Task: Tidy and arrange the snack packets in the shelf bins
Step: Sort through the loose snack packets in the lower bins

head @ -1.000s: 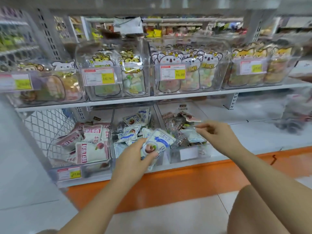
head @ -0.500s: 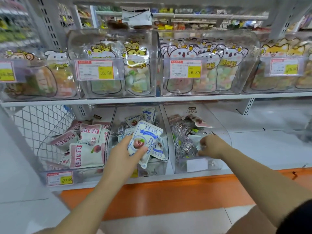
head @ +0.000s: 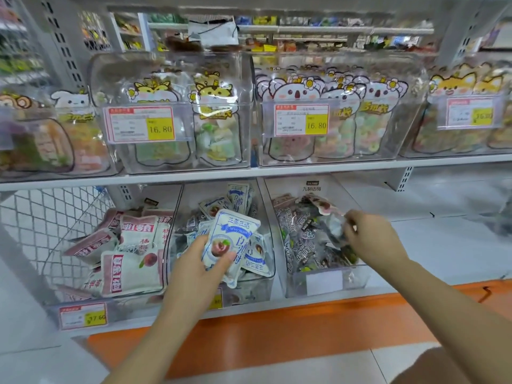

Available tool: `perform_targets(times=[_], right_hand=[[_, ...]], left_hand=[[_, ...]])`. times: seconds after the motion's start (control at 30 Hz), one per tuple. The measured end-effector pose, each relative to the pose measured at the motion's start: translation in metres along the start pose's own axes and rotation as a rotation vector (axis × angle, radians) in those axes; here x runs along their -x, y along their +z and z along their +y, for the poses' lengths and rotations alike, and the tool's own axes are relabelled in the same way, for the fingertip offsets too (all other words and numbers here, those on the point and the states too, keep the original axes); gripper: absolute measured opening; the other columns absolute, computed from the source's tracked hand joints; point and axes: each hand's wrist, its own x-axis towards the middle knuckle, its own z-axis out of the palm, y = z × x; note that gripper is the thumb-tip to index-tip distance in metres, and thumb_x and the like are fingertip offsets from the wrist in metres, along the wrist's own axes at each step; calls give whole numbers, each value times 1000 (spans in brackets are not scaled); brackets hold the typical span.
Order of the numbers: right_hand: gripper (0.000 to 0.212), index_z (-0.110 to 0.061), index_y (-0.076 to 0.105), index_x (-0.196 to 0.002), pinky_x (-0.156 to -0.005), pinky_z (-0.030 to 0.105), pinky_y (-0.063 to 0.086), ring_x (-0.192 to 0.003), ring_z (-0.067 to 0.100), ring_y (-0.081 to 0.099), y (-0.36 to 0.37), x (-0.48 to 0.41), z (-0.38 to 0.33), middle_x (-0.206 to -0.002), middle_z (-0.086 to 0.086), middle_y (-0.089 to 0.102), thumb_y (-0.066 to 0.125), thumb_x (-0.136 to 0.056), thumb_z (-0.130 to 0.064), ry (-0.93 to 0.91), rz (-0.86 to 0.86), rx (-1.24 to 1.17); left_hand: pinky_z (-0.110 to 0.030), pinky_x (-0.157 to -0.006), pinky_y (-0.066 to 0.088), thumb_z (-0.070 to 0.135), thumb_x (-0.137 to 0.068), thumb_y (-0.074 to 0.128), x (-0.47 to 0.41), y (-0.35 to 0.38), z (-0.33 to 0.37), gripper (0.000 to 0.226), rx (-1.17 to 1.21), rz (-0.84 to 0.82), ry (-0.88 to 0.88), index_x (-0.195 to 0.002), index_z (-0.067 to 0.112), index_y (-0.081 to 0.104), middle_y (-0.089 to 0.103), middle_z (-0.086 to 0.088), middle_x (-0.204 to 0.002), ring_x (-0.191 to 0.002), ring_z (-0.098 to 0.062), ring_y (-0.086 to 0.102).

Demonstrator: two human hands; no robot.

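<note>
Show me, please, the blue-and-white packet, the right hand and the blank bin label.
blue-and-white packet (head: 232,232): head view, printed front.
right hand (head: 371,236): head view, back of hand.
blank bin label (head: 324,282): head view, middle.

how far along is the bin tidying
Done: cartoon pouches in upper clear bins stand upright. In hand: left hand holds a blue-white packet over the middle bin; right hand pinches a clear packet in the right bin. Left: lower packets lie jumbled.

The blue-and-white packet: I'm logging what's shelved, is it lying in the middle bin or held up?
Held up: the left hand grips the blue-and-white packet over the middle bin, its corner overhanging the front wall.
</note>
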Motion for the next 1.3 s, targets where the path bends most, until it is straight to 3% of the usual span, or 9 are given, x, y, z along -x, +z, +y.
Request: perform_targets(times=[0.13, 0.27, 0.33, 0.43, 0.6, 0.73, 0.87, 1.1, 1.3], right_hand=[[11, -17, 61, -80, -46, 18, 32, -46, 8, 48, -30, 24, -20, -50, -8, 52, 58, -91, -16, -25, 215, -337], [7, -19, 69, -87, -50, 18, 39, -55, 9, 55, -26, 39, -69, -54, -9, 58, 63, -88, -15, -139, 223, -516], [9, -17, 70, -92, -50, 14, 38, -56, 7, 55, -10, 36, -92, -56, -12, 58, 62, -89, -16, -211, 185, -521], [16, -14, 70, -101, -53, 21, 41, -53, 6, 53, 18, 20, -117, -65, -4, 66, 57, -93, -20, -273, 120, -445], [26, -22, 63, -115, -75, 33, 51, -89, 25, 65, 46, -8, -138, -98, 4, 72, 44, -99, -30, -349, -124, -32], [34, -28, 56, -128, -101, 34, 37, -113, 22, 57, 41, -9, -147, -124, -2, 64, 50, -95, -37, -468, -346, 134], [32, -27, 60, -124, -96, 28, 45, -114, 13, 58, 28, -16, -156, -126, -7, 62, 54, -93, -33, -447, -351, -111], [36, -19, 59, -126, -92, 34, 48, -111, 21, 58, 65, -50, -220, -125, 2, 63, 54, -91, -27, -529, -473, -117], [39, -17, 56, -122, -83, 30, 48, -105, 26, 58, 118, -79, -250, -115, 6, 60, 61, -86, -32, -529, -489, 51]], left_hand=[[-16, -59, 45, 25, -89, 62, 0, 1, 2, 5, 27, 37, 26, -92, 24, 59, 68, 15, -76, -73, -5, 61], [-14, -49, 37, 20, -93, 55, -3, -4, 5, 3, 92, 124, -12, -95, 17, 56, 57, 11, -69, -57, 0, 54], [-20, -55, 38, 18, -94, 53, -10, -12, 2, 6, 113, 181, -56, -100, 20, 54, 59, 12, -78, -63, -2, 53], [-24, -58, 39, 15, -94, 52, -19, -27, -4, 16, 138, 230, -97, -104, 26, 52, 63, 9, -92, -72, -12, 56], [-17, -58, 38, 14, -94, 52, -23, -48, -10, 21, 102, 272, -99, -106, 30, 48, 59, 13, -89, -67, -3, 52], [-9, -51, 36, 14, -94, 52, -20, -58, -15, 22, 69, 279, -65, -110, 29, 48, 63, 10, -89, -62, 1, 54], [-9, -56, 37, 13, -93, 53, -22, -65, -27, 23, 98, 337, -73, -113, 26, 52, 64, 9, -93, -69, 7, 55], [-42, -78, 54, 16, -91, 55, -30, -74, -44, 30, 216, 467, -108, -119, 27, 53, 67, 6, -105, -88, -8, 65], [-28, -70, 53, 16, -93, 54, -31, -80, -62, 29, 309, 482, -130, -119, 29, 52, 66, 15, -99, -79, 4, 64]])
